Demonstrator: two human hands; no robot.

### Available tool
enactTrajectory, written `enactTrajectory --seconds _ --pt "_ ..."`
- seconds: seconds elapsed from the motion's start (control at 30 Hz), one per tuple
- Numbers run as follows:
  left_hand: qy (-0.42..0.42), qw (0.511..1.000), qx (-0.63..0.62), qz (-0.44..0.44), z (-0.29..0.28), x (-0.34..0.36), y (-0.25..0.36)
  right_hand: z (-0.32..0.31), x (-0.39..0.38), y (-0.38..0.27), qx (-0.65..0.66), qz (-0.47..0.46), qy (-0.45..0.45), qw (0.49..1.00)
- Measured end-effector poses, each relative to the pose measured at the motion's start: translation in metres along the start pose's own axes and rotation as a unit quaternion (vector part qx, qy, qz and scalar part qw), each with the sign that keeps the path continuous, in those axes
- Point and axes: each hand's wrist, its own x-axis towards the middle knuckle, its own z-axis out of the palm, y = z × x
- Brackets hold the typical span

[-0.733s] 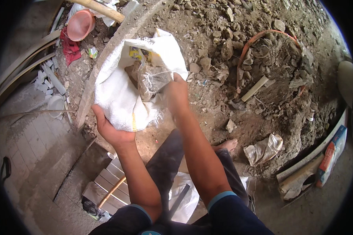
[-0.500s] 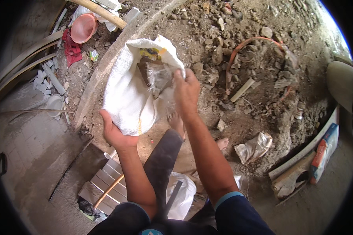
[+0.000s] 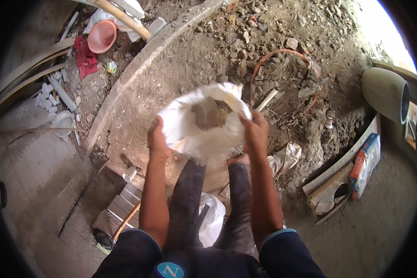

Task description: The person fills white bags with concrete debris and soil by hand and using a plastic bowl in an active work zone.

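Between my hands hangs a white woven sack (image 3: 183, 121), its mouth spread wide and facing up toward me. Inside it lies some brownish, greyish matter (image 3: 207, 114), too blurred to name. My left hand (image 3: 158, 140) grips the sack's left edge, thumb up along the outside. On the right edge, my right hand (image 3: 255, 130) is closed on the rim. The sack is held above my knees, over bare dirt, and its lower side is smeared by motion.
Rubble (image 3: 282, 76) with an orange hose (image 3: 264, 59) lies ahead right. A concrete curb (image 3: 125, 88) curves along the left. Far left are a pink basin (image 3: 102, 36) and red cloth (image 3: 85, 58). At right stand a large pot (image 3: 383, 92) and a red-blue bag (image 3: 366, 162). Tiles (image 3: 124, 204) lie lower left.
The sack has moved down and to the right, and its mouth now spreads level between both hands. My left hand has shifted right and up; my right hand has moved right and lower.
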Motion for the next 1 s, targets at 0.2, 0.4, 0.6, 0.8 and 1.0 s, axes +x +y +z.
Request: enactTrajectory --seconds 0.2,0.4,0.6,0.8,1.0 --pt "0.009 0.995 0.096 -0.031 0.054 0.003 -0.037 -0.093 -0.004 0.074 -0.135 0.121 0.073 0.981" --pt "-0.063 0.979 0.184 -0.064 0.037 -0.001 -0.065 -0.06 -0.022 0.102 -0.15 0.168 0.026 0.974" --pt "0.138 0.95 0.271 -0.072 -0.04 0.003 -0.024 0.019 -0.093 0.007 -0.245 -0.059 -0.062 0.966" --pt "0.103 0.933 0.343 0.046 -0.022 -0.034 0.024 -0.019 -0.07 0.028 -0.114 0.07 -0.032 0.991" --pt "0.137 0.936 0.32 0.059 -0.028 -0.083 0.106 0.048 -0.132 -0.035 -0.187 -0.035 -0.099 0.977"
